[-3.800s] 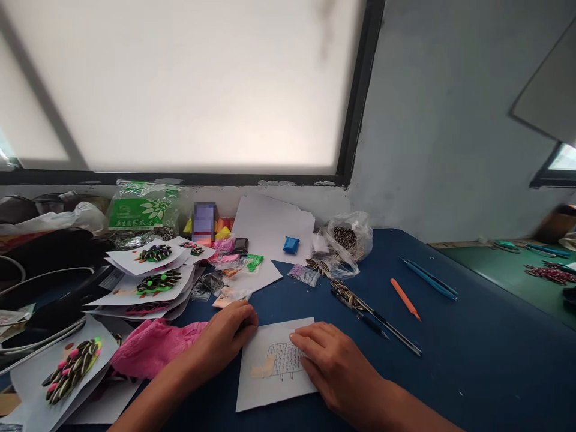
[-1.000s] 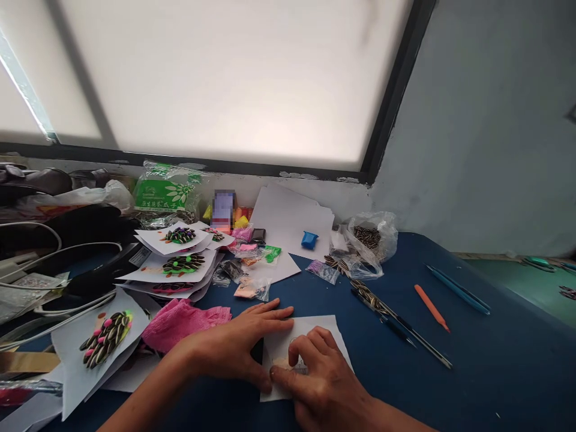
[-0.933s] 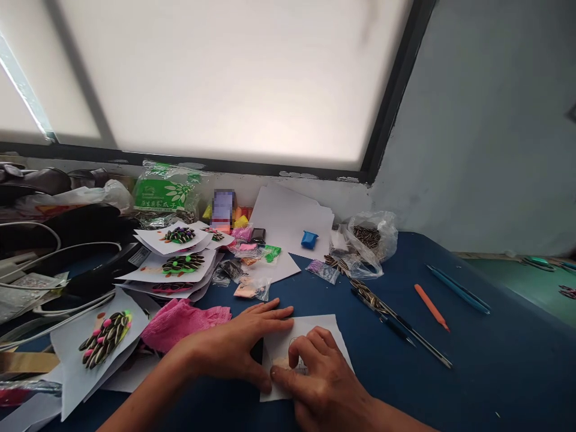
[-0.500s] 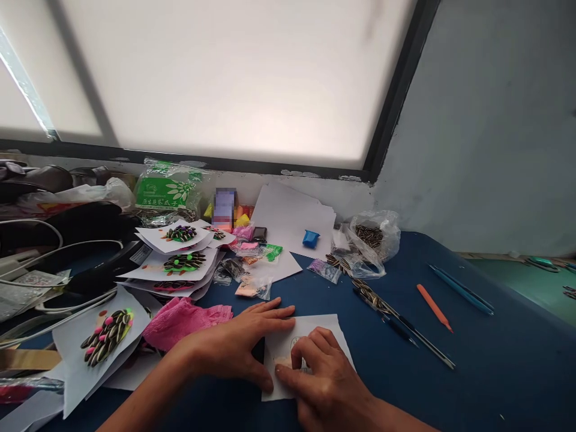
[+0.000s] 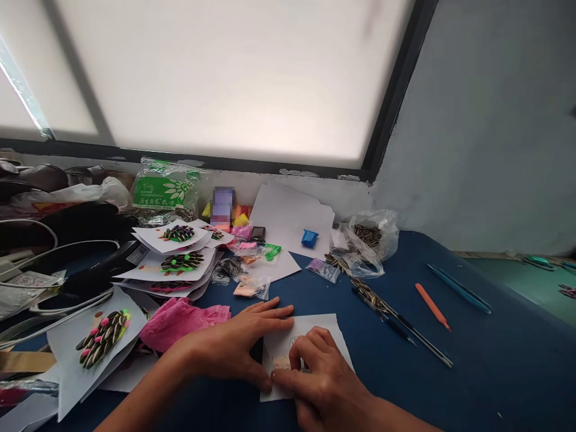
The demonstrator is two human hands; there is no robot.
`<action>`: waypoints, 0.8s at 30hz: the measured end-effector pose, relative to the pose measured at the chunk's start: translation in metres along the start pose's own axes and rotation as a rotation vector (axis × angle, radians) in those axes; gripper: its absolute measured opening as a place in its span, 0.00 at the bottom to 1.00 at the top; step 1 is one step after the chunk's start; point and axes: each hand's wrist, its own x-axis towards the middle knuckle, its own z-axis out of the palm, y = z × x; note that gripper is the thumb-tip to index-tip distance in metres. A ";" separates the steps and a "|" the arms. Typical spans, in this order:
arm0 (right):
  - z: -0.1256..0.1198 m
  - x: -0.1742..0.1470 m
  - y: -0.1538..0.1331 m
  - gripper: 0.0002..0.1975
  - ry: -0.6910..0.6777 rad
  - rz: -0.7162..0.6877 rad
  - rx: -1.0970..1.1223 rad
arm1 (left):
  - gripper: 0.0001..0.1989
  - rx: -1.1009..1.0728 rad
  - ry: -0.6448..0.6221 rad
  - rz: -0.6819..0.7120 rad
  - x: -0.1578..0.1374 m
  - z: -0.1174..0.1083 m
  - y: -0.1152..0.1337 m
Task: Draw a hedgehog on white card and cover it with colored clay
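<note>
White card point(image 5: 317, 322): lies flat on the blue table point(image 5: 486, 378), under the right hand and against the left, largely covered.
Peach patch point(image 5: 281, 363): sits on the left part of the card, just above the right thumb.
Line drawing point(image 5: 292, 344): shows only in part, beside the curled fingers.
Left hand point(image 5: 252, 333): rests relaxed and gripping nothing, with fingers straight and fanned over the card's upper left edge and thumb at the lower left.
Right hand point(image 5: 319, 366): presses down on the card with fingers bent inward and thumb stretched toward the left thumb; no telling from here whether pinching anything small.
Pink cloth point(image 5: 184, 324): lies crumpled behind the left wrist.
Decorated cards point(image 5: 148, 243): stand stacked beyond the cloth, covered in striped seeds and bright dots.
Nearer decorated card point(image 5: 67, 354): tilts to the left of the cloth.
Loose seeds point(image 5: 365, 294): lie beyond the right hand, beside two pens point(image 5: 420, 337).
Orange marker point(image 5: 432, 307): rests farther right, near a slim blue tool point(image 5: 458, 288).
Blue packet point(image 5: 309, 238): sits on white sheets point(image 5: 283, 210), near a clear bag of seeds point(image 5: 389, 234).
</note>
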 end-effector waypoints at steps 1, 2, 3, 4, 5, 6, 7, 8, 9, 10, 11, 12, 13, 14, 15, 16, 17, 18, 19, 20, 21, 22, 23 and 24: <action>-0.001 0.001 0.000 0.14 -0.012 0.007 0.007 | 0.44 0.000 -0.001 -0.003 0.000 0.000 0.000; -0.003 0.001 -0.001 0.13 -0.028 0.014 0.015 | 0.44 -0.001 -0.003 -0.006 0.000 0.000 0.000; -0.004 0.002 -0.001 0.13 -0.043 0.020 0.024 | 0.44 0.002 -0.005 -0.007 0.000 0.000 0.000; -0.005 0.002 -0.001 0.13 -0.057 0.023 0.031 | 0.44 0.003 -0.007 -0.008 0.000 -0.001 0.000; -0.006 0.003 -0.001 0.13 -0.064 0.021 0.035 | 0.44 0.004 -0.009 -0.009 0.000 -0.001 0.000; -0.006 0.003 -0.001 0.13 -0.064 0.018 0.034 | 0.44 0.005 -0.010 -0.011 0.000 -0.001 0.001; -0.006 0.002 -0.001 0.12 -0.060 0.014 0.027 | 0.44 0.005 -0.011 -0.013 0.000 -0.001 0.001; -0.006 0.002 -0.001 0.12 -0.054 0.008 0.021 | 0.44 0.005 -0.012 -0.014 0.000 -0.001 0.001; -0.006 0.002 0.000 0.13 -0.046 0.001 0.019 | 0.44 0.006 -0.012 -0.014 0.000 -0.001 0.001; -0.006 0.001 0.000 0.14 -0.037 -0.003 0.020 | 0.44 0.008 -0.012 -0.014 0.001 -0.001 0.001; -0.007 0.001 0.000 0.15 -0.029 -0.002 0.023 | 0.44 0.011 -0.012 -0.013 0.001 -0.001 0.001; -0.007 0.000 -0.001 0.16 -0.027 0.005 0.026 | 0.45 0.013 -0.010 -0.011 0.001 -0.001 0.000; -0.007 0.000 -0.001 0.17 -0.028 0.019 0.024 | 0.45 0.013 -0.008 -0.009 0.001 -0.001 0.000; -0.006 -0.001 -0.001 0.17 -0.036 0.039 0.017 | 0.45 0.012 -0.005 -0.008 0.001 0.000 -0.001; -0.006 -0.001 -0.001 0.16 -0.049 0.060 0.006 | 0.45 0.011 -0.001 -0.007 0.001 0.000 -0.001; -0.006 -0.001 -0.001 0.15 -0.066 0.077 -0.004 | 0.45 0.007 0.003 -0.006 0.001 0.001 -0.002; -0.006 0.000 -0.001 0.14 -0.082 0.088 -0.013 | 0.45 0.004 0.005 -0.006 0.001 0.001 -0.002; -0.005 0.000 -0.002 0.13 -0.096 0.093 -0.017 | 0.45 -0.001 0.008 -0.004 0.001 0.002 -0.003; -0.005 0.001 -0.001 0.12 -0.109 0.094 -0.018 | 0.44 -0.007 0.011 0.000 0.001 0.002 -0.003; -0.005 0.001 -0.001 0.12 -0.119 0.093 -0.017 | 0.44 -0.014 0.013 0.004 0.001 0.002 -0.003; -0.005 0.001 -0.001 0.12 -0.125 0.092 -0.017 | 0.44 -0.018 0.017 0.008 0.001 0.002 -0.003; -0.005 0.002 -0.001 0.12 -0.128 0.091 -0.016 | 0.44 -0.020 0.018 0.009 0.001 0.002 -0.003; -0.005 0.002 -0.001 0.11 -0.132 0.087 -0.016 | 0.44 -0.018 0.018 0.007 0.001 0.002 -0.002; -0.006 0.002 0.000 0.11 -0.135 0.082 -0.017 | 0.44 -0.014 0.017 0.001 0.001 0.002 -0.002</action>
